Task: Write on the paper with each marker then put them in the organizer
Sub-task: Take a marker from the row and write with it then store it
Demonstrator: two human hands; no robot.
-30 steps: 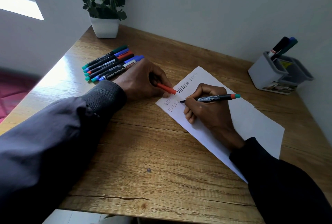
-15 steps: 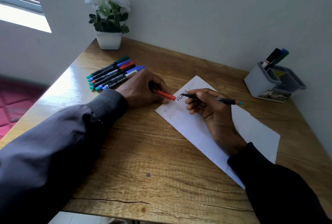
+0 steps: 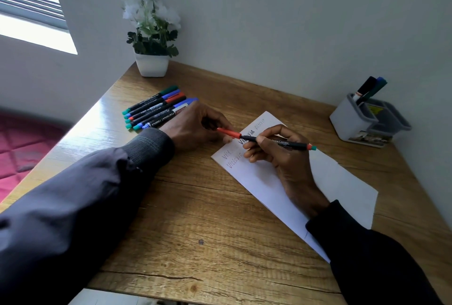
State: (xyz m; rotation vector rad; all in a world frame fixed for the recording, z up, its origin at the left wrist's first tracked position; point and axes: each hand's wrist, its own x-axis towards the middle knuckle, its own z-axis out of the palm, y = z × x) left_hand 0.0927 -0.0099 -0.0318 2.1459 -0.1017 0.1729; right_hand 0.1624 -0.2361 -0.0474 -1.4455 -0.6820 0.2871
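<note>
A white paper [image 3: 342, 182] with several handwritten words lies on the wooden desk [image 3: 195, 207]. My right hand [image 3: 276, 155] grips a black marker [image 3: 283, 143] with a red and green end, its tip pointing left into the red cap [image 3: 228, 132]. My left hand [image 3: 195, 125] holds that red cap at the paper's left corner. Several capped markers [image 3: 156, 109] lie in a row behind my left hand. A grey organizer [image 3: 352, 121] at the back right holds two markers [image 3: 369, 88].
A white pot with a flowering plant [image 3: 151, 60] stands at the desk's back left corner. The wall runs behind the desk and along its right side. A window is at the upper left, and a red floor mat lies below on the left.
My right hand lifted the marker off the writing and swung its tip left into the red cap in my left hand. The camera view tilted upward.
</note>
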